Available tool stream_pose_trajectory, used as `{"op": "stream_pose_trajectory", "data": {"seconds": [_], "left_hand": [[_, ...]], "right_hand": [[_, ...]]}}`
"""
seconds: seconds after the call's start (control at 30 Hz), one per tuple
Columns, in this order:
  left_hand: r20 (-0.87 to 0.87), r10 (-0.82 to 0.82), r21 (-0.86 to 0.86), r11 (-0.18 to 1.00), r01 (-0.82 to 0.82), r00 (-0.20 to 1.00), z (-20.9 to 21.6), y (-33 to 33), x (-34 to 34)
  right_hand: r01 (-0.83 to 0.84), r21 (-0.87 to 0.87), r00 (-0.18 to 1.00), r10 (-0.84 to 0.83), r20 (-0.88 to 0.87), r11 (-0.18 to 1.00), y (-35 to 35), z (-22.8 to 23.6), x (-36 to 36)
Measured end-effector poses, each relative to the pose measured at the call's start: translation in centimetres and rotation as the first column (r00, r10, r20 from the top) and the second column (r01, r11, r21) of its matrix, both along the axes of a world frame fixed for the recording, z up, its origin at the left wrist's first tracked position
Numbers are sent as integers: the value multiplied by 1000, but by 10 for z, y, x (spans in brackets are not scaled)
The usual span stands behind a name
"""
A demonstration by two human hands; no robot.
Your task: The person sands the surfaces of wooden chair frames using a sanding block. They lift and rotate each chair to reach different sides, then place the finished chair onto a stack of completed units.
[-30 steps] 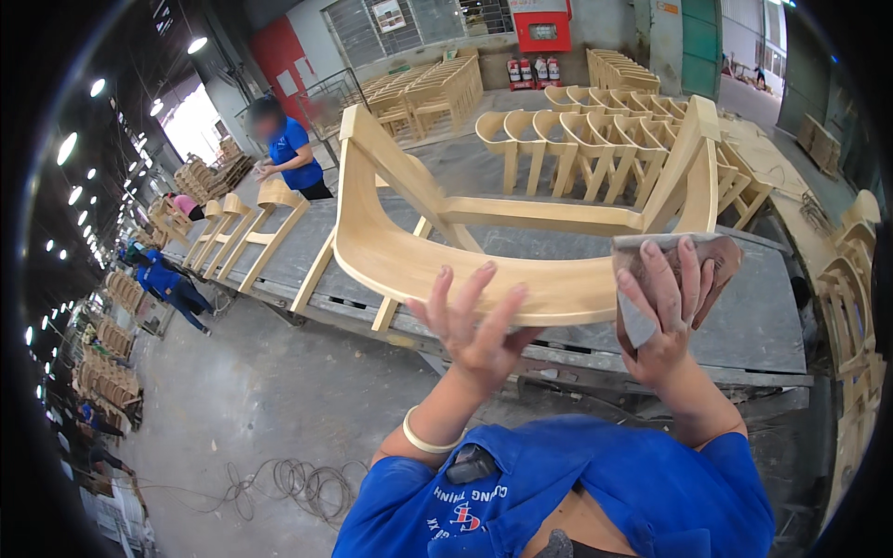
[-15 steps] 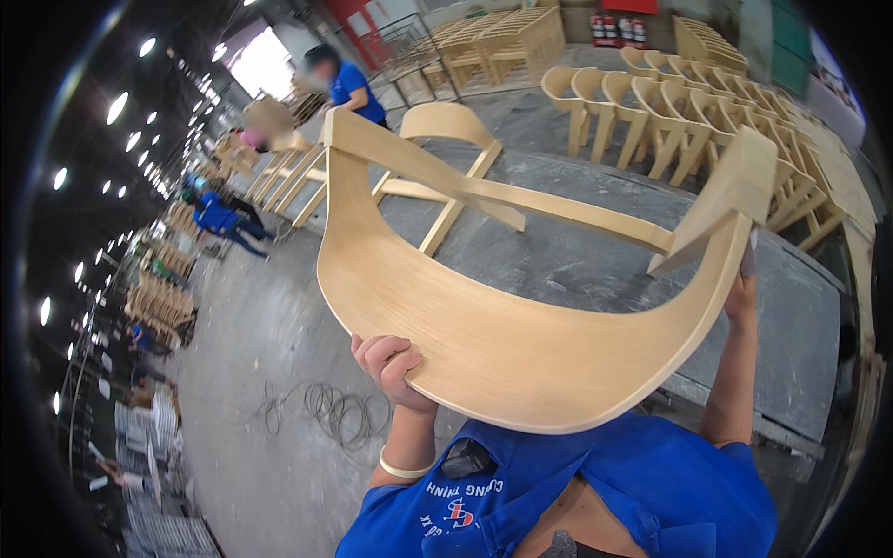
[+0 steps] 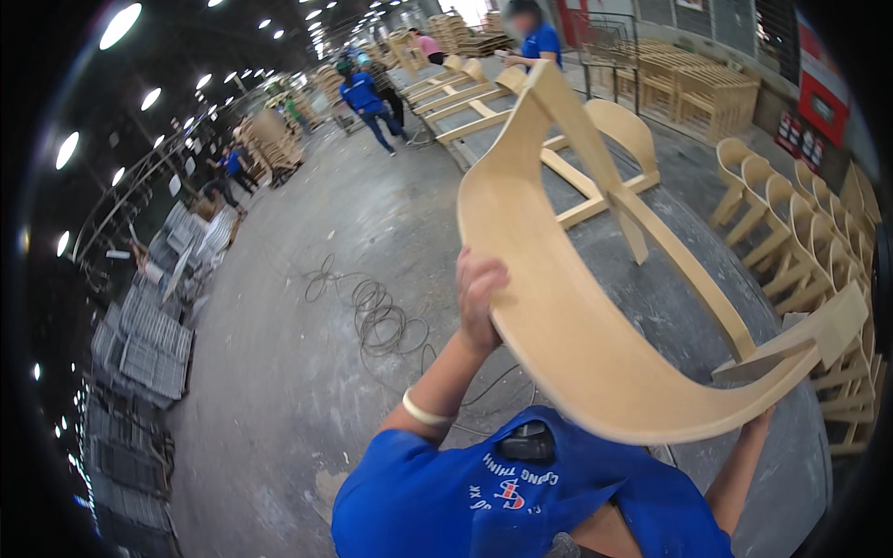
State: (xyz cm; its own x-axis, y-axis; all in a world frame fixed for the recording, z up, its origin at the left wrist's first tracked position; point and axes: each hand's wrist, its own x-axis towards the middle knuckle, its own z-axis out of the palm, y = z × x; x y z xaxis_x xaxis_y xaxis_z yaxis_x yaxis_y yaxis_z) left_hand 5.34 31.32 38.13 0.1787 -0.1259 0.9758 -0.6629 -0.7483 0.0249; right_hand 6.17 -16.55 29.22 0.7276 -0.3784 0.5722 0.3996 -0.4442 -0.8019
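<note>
I hold up a pale wooden chair frame (image 3: 577, 316), tilted, with a wide curved backrest, legs and a crossbar. My left hand (image 3: 481, 293) is closed around the backrest's lower left edge, thumb side partly out of sight. On the other side, near the corner where backrest and leg meet, my right hand (image 3: 760, 423) grips the frame from beneath; most of its fingers are hidden behind the wood. Beyond the frame, a similar chair frame (image 3: 625, 135) lies on a grey worktable (image 3: 730, 265).
Rows of chair frames (image 3: 791, 219) stand at the right. Coiled cable (image 3: 377, 316) lies on the concrete floor (image 3: 270, 372) at my left. Farther off are a person in blue (image 3: 539, 42) by the table, another blue-shirted person (image 3: 367, 98), and stacked grey racks (image 3: 149, 335).
My view has swung left, so the chair frame now appears farther right and more steeply tilted. Both hands remain on it. More floor and cable show at the left.
</note>
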Motion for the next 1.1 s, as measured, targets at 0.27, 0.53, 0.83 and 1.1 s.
{"op": "stream_pose_trajectory", "data": {"seconds": [0.27,0.53,0.83,1.1], "left_hand": [[11,-211,9,978,211,977,91,17,100],[376,32,-118,993,13,926,164,-103,104],[335,-186,74,982,171,924,212,-90,177],[207,63,-10,998,-62,976,223,-171,148]], "right_hand": [[-121,40,991,118,58,992,46,67,34],[-55,46,996,52,69,997,87,117,72],[202,-81,974,-209,-86,976,150,136,51],[-292,-154,945,310,109,944,211,162,32]]}}
